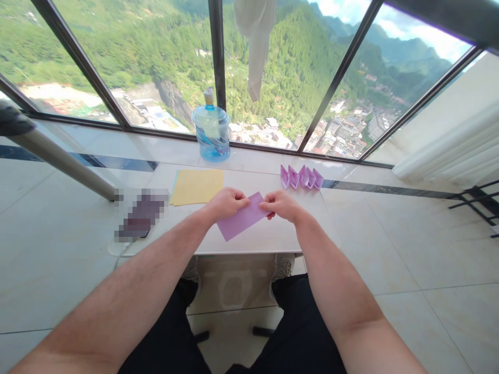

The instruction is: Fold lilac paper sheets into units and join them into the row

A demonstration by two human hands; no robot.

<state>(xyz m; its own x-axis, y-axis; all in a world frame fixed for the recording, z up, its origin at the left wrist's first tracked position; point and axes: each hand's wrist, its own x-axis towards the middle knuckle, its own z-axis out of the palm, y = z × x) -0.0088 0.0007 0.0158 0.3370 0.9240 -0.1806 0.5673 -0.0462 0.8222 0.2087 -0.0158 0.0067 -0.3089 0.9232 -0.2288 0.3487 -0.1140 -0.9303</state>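
Note:
A folded sheet of purple paper is held over a small white table in front of me. My left hand is closed on its upper left edge. My right hand pinches its upper right corner. Both hands sit close together, a little above the tabletop. Several folded purple paper pieces stand in a row at the table's far right edge. A yellow sheet lies flat at the far left of the table.
A blurred dark object lies on the table's left part. A blue water jug stands on the window ledge behind. A grey pole slants in from the left. Pale tiled floor surrounds the table; a black rack is at right.

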